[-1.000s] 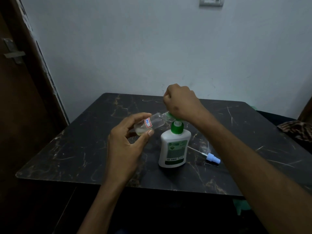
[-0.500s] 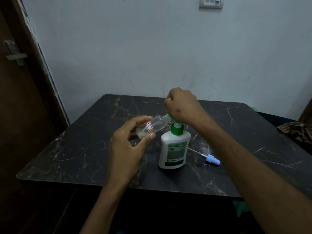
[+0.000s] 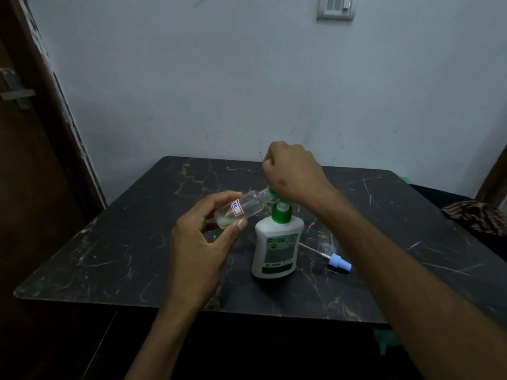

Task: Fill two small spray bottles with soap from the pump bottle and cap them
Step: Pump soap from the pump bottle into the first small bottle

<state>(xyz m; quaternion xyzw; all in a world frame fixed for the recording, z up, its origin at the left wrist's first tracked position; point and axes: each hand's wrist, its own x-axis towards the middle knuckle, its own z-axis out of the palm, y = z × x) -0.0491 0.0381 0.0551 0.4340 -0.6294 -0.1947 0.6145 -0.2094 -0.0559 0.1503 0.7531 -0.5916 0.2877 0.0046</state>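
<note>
Head view:

- We see the pump bottle [image 3: 277, 246] standing upright near the middle of the dark marble-patterned table [image 3: 123, 250]. Its body is white with a green label and a green collar below the pump.
- Our right hand [image 3: 292, 174] sits on top of the pump head, fingers curled into a fist over it. The green nozzle shows just below the hand; the rest of the pump head is hidden, so we cannot tell exactly how the fingers lie on it.
- Our left hand [image 3: 200, 242] holds a small clear spray bottle [image 3: 241, 208] left of the pump bottle and above the table. Thumb and fingers pinch it around its lower half.
- The spray bottle is uncapped and tilted, base low and left, open mouth high and right. The mouth meets the green nozzle directly under the right hand.
- A small amount of pale liquid lies at the base of the spray bottle. A white sticker with a red border and blue marks is on its side.
- A light-blue spray cap [image 3: 340, 262] with a thin white dip tube lies flat on the table, right of the pump bottle and apart from it.
- A patterned cloth [image 3: 477, 216] lies at the right edge, beyond the table.
- A wall switch plate [image 3: 335, 7] is mounted high on the pale wall.
- A dark door [image 3: 24, 160] with a metal latch stands at left.
</note>
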